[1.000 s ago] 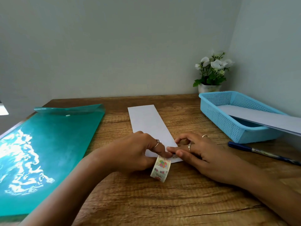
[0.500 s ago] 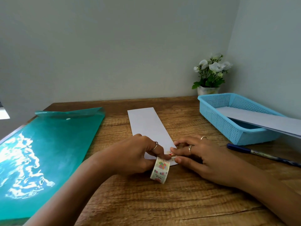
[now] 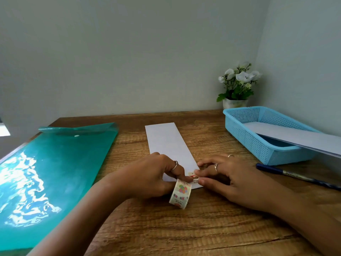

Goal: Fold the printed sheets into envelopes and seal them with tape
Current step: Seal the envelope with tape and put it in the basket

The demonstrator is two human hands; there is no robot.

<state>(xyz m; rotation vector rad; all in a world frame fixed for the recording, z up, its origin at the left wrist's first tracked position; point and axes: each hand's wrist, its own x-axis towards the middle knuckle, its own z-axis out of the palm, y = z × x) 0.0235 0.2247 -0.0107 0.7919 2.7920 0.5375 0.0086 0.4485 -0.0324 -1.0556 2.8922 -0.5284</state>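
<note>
Left hand (image 3: 147,177) gripped the washi tape roll (image 3: 180,193) at the near end of the folded sheet (image 3: 168,143) mid-desk, right hand (image 3: 228,180) pinched the tape's free end onto the paper — best, imo, to keep tension & press flat w/o wrinkles before tearing.

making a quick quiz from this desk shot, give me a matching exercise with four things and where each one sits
Things:
1. tape roll
2. pen
3. flower pot
4. green folder

Places:
A. far corner, behind the blue basket
B. left side of the desk
C. in the left hand, at the folded sheet's near end
D. on the desk just in front of the basket

Pairs: 1-C, 2-D, 3-A, 4-B
</note>
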